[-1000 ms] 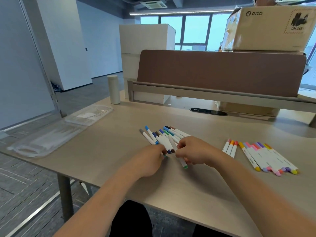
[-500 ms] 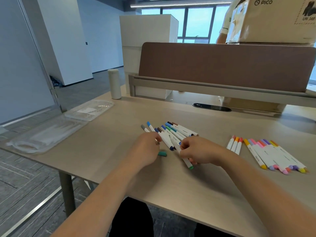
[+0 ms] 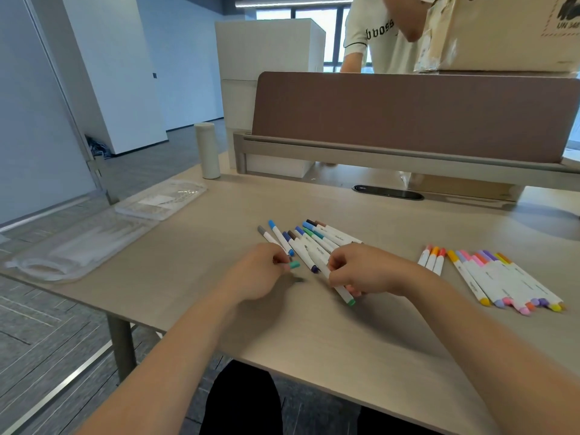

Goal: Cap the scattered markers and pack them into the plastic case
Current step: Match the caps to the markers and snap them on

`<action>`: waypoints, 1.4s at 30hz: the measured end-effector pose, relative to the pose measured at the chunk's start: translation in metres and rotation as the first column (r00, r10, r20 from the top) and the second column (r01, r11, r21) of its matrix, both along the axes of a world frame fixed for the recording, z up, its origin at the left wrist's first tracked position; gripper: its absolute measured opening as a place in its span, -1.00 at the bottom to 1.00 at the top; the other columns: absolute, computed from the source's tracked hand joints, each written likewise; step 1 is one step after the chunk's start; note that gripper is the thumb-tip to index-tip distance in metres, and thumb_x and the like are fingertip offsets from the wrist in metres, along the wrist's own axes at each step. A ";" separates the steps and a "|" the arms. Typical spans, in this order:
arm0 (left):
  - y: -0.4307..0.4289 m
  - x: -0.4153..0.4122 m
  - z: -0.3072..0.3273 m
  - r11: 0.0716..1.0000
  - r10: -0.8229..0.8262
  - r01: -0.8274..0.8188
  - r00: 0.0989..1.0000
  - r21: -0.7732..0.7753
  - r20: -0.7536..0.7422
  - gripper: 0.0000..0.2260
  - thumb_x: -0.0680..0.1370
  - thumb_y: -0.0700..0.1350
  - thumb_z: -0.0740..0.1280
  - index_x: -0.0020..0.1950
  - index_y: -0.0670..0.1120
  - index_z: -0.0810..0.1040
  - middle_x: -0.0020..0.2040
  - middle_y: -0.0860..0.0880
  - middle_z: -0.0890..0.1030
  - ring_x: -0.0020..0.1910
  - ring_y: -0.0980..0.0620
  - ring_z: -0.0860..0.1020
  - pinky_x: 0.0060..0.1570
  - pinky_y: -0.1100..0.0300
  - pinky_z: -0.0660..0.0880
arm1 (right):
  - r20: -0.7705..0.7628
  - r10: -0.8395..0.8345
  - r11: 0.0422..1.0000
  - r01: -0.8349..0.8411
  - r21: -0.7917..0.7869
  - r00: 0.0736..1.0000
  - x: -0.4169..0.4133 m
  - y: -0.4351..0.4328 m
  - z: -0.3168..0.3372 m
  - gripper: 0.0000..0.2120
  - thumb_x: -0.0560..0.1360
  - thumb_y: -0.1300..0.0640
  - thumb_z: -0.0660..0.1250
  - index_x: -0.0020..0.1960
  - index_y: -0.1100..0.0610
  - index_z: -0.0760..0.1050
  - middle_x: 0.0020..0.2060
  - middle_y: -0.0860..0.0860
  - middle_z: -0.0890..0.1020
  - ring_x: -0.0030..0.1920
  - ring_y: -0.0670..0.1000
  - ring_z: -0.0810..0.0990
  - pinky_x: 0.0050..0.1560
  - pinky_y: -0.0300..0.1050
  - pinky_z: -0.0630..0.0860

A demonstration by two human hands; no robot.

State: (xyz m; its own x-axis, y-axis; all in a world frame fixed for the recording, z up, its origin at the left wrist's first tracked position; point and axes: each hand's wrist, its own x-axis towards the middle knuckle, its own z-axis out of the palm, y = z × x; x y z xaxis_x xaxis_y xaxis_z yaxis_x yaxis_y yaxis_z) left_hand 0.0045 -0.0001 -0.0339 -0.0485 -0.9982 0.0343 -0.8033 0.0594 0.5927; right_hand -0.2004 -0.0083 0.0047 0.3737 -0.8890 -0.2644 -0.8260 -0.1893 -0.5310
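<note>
A loose pile of white markers [image 3: 314,238] with blue, green, grey and brown ends lies mid-table. My left hand [image 3: 260,271] pinches a small teal cap [image 3: 294,265] just left of the pile. My right hand [image 3: 364,270] grips a white marker with a green end [image 3: 343,293], angled toward me. Three orange and red markers [image 3: 433,259] and a row of pink, purple and yellow markers [image 3: 502,281] lie at the right. The clear plastic case [image 3: 94,233] lies open at the table's left edge.
A pale cylinder [image 3: 207,150] stands at the back left. A brown divider panel [image 3: 408,114] runs across the back with a cardboard box [image 3: 502,32] on top. A person in a white shirt [image 3: 373,36] stands behind it. A black cable slot [image 3: 387,193] sits below the divider.
My hands drew apart: the left pulled the teal cap away to the left while the right kept the green-ended marker. The camera tilted, and a person came into view behind the divider.
</note>
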 end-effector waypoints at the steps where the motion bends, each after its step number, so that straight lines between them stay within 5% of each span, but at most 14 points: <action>1: 0.000 0.002 0.001 1.000 0.008 -0.008 0.999 -0.001 -0.048 -0.94 0.61 -0.11 0.31 -0.04 -0.02 0.56 -0.21 0.13 0.51 -0.26 0.17 0.44 -0.30 0.31 0.31 | -0.003 0.006 1.000 -0.006 -0.001 1.000 0.000 0.000 -0.001 -0.98 0.49 0.11 0.33 -0.11 0.06 0.51 -0.32 -0.02 0.58 -0.41 -0.09 0.52 -0.36 -0.24 0.44; 8: 0.005 0.004 0.003 0.996 0.066 -0.040 0.931 0.078 -0.358 -0.77 0.64 -0.22 0.21 0.16 -0.07 0.63 -0.24 0.01 0.60 -0.31 0.08 0.46 -0.25 0.23 0.41 | -0.054 0.041 0.999 -0.042 -0.026 0.998 -0.006 -0.001 -0.002 -0.94 0.42 0.12 0.40 -0.16 0.08 0.53 -0.40 -0.08 0.54 -0.41 -0.08 0.49 -0.31 -0.22 0.44; 16: 0.008 -0.001 0.007 0.990 0.124 -0.068 0.820 0.120 -0.559 -0.81 0.63 -0.24 0.22 -0.07 -0.12 0.62 -0.29 -0.02 0.59 -0.38 0.08 0.43 -0.35 0.22 0.38 | -0.165 0.070 0.989 -0.090 -0.114 0.984 -0.012 -0.009 -0.004 -0.86 0.40 0.02 0.49 -0.20 0.03 0.56 -0.30 -0.10 0.57 -0.28 -0.07 0.49 -0.23 -0.18 0.44; 24: 0.007 -0.010 0.004 0.991 0.125 -0.075 0.808 0.110 -0.576 -0.89 0.60 -0.22 0.28 -0.10 -0.13 0.55 -0.30 -0.04 0.62 -0.42 0.08 0.43 -0.38 0.22 0.39 | -0.185 0.044 0.989 -0.069 -0.130 0.982 -0.018 -0.011 -0.003 -0.86 0.43 0.00 0.49 -0.14 0.06 0.61 -0.23 -0.06 0.61 -0.23 -0.08 0.50 -0.24 -0.21 0.42; 29: 0.007 -0.022 0.003 0.992 0.124 -0.098 0.790 0.075 -0.600 -0.88 0.60 -0.20 0.30 -0.12 -0.12 0.57 -0.33 -0.03 0.61 -0.42 0.07 0.43 -0.39 0.21 0.39 | 0.035 -0.174 0.939 0.176 -0.297 0.984 -0.022 -0.017 0.002 -0.84 0.57 0.05 0.36 0.04 0.11 0.64 -0.12 -0.02 0.63 -0.17 -0.06 0.54 -0.21 -0.22 0.43; 36: 0.007 -0.041 0.008 0.990 0.140 -0.108 0.789 0.089 -0.598 -0.90 0.60 -0.20 0.29 -0.04 -0.17 0.59 -0.27 -0.07 0.63 -0.41 0.07 0.45 -0.36 0.23 0.43 | 0.127 -0.250 0.933 0.274 -0.233 0.960 -0.038 -0.013 0.005 -0.81 0.60 0.06 0.32 0.06 0.15 0.63 -0.12 0.05 0.64 -0.14 0.03 0.56 -0.04 -0.07 0.53; 42: 0.008 -0.051 0.008 0.993 0.116 -0.086 0.789 0.079 -0.603 -0.88 0.61 -0.16 0.30 -0.06 -0.18 0.59 -0.32 -0.05 0.62 -0.43 0.08 0.43 -0.38 0.23 0.41 | 0.213 -0.227 0.953 0.262 -0.155 0.950 -0.045 -0.007 0.004 -0.82 0.59 0.07 0.34 0.12 0.11 0.63 -0.11 0.02 0.65 -0.20 -0.04 0.55 -0.16 -0.19 0.53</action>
